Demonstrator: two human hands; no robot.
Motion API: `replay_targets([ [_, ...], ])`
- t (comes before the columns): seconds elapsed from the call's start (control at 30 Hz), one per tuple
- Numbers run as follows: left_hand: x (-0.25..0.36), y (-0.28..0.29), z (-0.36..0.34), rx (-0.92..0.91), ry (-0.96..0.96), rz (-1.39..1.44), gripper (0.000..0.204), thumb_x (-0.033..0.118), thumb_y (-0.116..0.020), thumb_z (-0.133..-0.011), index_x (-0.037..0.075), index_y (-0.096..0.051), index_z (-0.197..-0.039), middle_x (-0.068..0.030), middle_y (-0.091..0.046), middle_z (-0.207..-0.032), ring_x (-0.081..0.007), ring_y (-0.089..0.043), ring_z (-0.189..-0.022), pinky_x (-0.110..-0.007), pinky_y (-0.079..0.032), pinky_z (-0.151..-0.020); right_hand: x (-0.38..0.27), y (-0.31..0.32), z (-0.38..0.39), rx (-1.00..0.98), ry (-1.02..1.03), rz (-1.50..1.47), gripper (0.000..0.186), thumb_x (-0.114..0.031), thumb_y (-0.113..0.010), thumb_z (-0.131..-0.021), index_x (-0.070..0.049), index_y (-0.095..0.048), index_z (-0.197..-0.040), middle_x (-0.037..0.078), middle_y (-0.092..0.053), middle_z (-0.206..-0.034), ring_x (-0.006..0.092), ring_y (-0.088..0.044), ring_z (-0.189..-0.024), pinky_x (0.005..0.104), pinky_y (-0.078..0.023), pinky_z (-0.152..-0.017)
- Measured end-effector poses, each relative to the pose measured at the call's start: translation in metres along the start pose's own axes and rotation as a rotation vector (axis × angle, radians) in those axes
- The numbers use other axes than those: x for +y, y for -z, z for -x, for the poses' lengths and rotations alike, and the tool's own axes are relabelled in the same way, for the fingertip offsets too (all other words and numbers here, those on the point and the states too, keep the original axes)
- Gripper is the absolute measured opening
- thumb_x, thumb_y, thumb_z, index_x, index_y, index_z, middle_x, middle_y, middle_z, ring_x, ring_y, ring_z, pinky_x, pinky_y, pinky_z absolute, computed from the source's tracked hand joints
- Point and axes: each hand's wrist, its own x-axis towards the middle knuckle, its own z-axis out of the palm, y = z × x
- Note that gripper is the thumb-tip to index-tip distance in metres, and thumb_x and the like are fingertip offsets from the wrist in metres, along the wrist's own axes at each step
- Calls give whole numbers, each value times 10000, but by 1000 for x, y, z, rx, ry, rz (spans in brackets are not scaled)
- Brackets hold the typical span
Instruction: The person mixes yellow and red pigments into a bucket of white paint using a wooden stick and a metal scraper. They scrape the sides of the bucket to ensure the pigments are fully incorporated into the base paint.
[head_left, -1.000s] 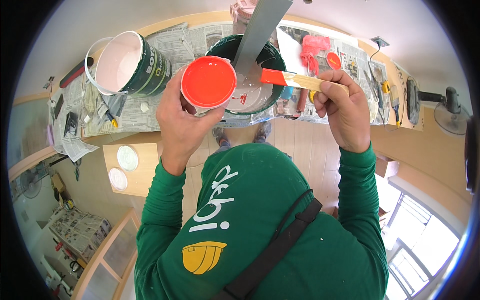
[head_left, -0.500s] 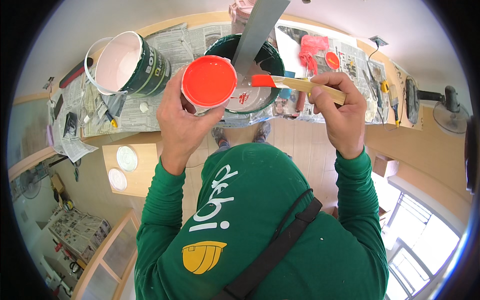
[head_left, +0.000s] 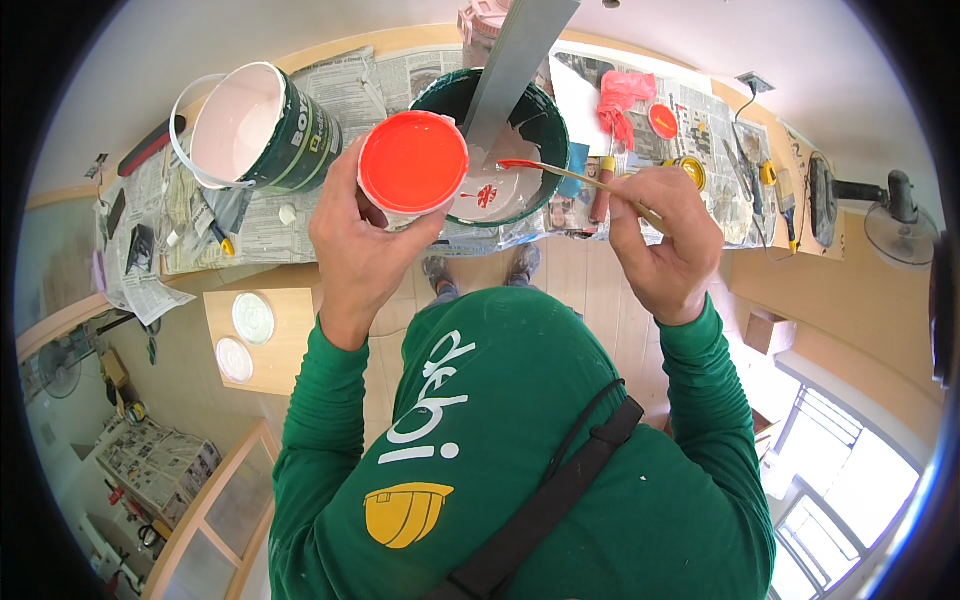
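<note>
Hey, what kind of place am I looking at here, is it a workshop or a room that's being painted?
Most likely a room being painted or renovated, not a fixed workshop. Newspaper covers the floor under an open bucket of pale paint, a red-stained paint roller lies nearby, and the left hand holds a small can of red paint.

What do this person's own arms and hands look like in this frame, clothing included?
Both arms are covered by long green sleeves that end in ribbed cuffs at the wrists. The left hand and right hand are bare, with no gloves, and no watch or ring can be seen. The sleeves belong to a green shirt with white lettering and a yellow helmet emblem, crossed by a dark strap.
</note>
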Motion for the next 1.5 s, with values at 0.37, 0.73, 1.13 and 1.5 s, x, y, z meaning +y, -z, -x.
replay_targets([
  [0.37, 4, 6, 0, -32, -1, -39, 786, 116, -958, -775, 0, -580, -1455, -116, -738, -1285, -173, -733, -1120, -288, -596, -878, 25, -38, 40, 11, -1, 52, 293, 79, -806, -815, -57, -756, -1069, 90, -722, -963, 295, -699, -874, 458, -575, -908],
  [0.73, 1, 4, -1, -39, 14, 36, 781, 109, -956, -789, -3, -570, -1458, -94, -720, -1289, -162, -716, -1102, -289, -587, -895, 31, -56, 53, 31, -177, -35, 251, 73, -771, -872, -71, -757, -1077, 78, -736, -979, 275, -716, -877, 535, -467, -1148],
  [1.13, 3, 3, -1, -1, 2, -22, 762, 150, -965, -783, 17, -604, -1440, -54, -743, -1207, -81, -659, -929, -220, -515, -735, 34, -54, 50, 43, -192, -55, 218, 57, -764, -901, -49, -752, -1090, 98, -744, -990, 252, -707, -816, 403, -553, -930],
  [1.5, 3, 4, -1, -15, 25, -11, 755, 108, -963, -759, -19, -612, -1416, -99, -712, -1261, -123, -714, -1011, -240, -573, -738, 32, -49, 53, 68, -575, -317, 139, -56, -710, -1028, -2, -716, -1156, 69, -722, -967, 137, -679, -801, 305, -552, -791],
])
